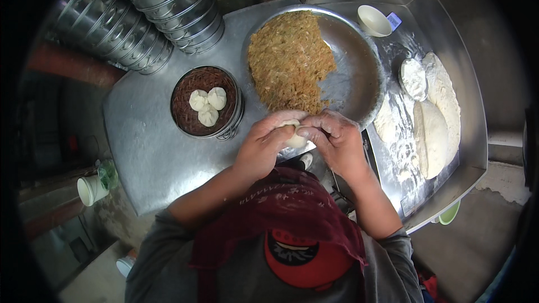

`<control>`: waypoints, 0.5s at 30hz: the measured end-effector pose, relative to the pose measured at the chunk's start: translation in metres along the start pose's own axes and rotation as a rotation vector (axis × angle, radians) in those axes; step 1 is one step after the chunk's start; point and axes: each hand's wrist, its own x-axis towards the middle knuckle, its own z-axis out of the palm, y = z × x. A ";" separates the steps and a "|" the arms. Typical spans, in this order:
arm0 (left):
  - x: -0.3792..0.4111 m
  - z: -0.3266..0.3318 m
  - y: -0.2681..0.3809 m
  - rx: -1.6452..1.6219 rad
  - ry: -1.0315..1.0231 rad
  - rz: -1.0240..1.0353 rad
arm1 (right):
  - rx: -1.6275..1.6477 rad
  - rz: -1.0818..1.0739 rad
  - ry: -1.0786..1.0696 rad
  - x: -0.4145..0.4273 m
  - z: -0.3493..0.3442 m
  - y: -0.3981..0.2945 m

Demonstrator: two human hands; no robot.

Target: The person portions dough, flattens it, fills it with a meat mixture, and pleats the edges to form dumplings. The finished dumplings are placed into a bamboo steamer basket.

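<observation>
Both hands meet around a pale dough bun (296,138) just off the near rim of a wide metal basin. My left hand (269,139) cups it from the left, thumb on its top. From the right, the fingers and thumb of my right hand (334,134) pinch the bun's upper edge. Chopped brown filling (290,59) is heaped in the left part of the metal basin (358,75). To the left, three pleated buns (208,115) sit close together on the dark woven liner of a round metal steamer (236,118).
Tall stacks of metal steamer tiers (185,17) stand at the back left. On the floured right side lie a large piece of dough (433,139) and a bowl of flour (414,79). A cream bowl (374,21) stands behind, and a raised metal edge (467,71) borders that side.
</observation>
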 end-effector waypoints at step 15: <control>0.009 0.006 0.007 -0.768 0.133 -0.236 | -0.062 0.033 0.071 -0.001 0.010 0.011</control>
